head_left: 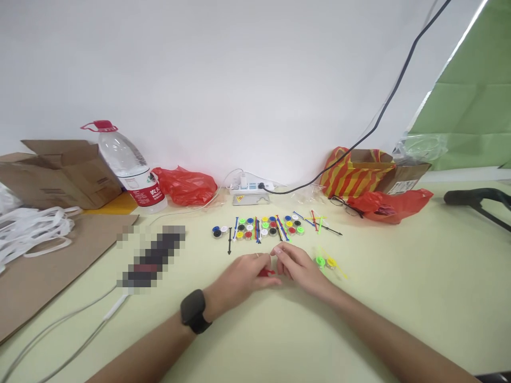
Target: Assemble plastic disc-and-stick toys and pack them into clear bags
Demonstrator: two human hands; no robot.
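In the middle of the table, my left hand [255, 268] is closed around a small red plastic piece [266, 273], mostly hidden by the fingers. My right hand [297, 268] meets it, fingers curled and pinched; what they hold, if anything, is hidden. Just beyond both hands lie several round coloured discs [264, 232] in rows, with bundles of thin plastic arrows [282, 227] between them. A black arrow [229, 240] lies apart on the left, and loose crossed arrows [318, 222] on the right. Beside my right hand are a green spinner [320, 261] and a yellow spinner [331, 262].
A power strip [251, 184] stands against the wall, its black cable [375, 125] rising to the right. Left are a water bottle [131, 170], a red bag [186, 186] and a cardboard box [59, 173]. Right are glasses [346, 206] and another red bag [393, 206].
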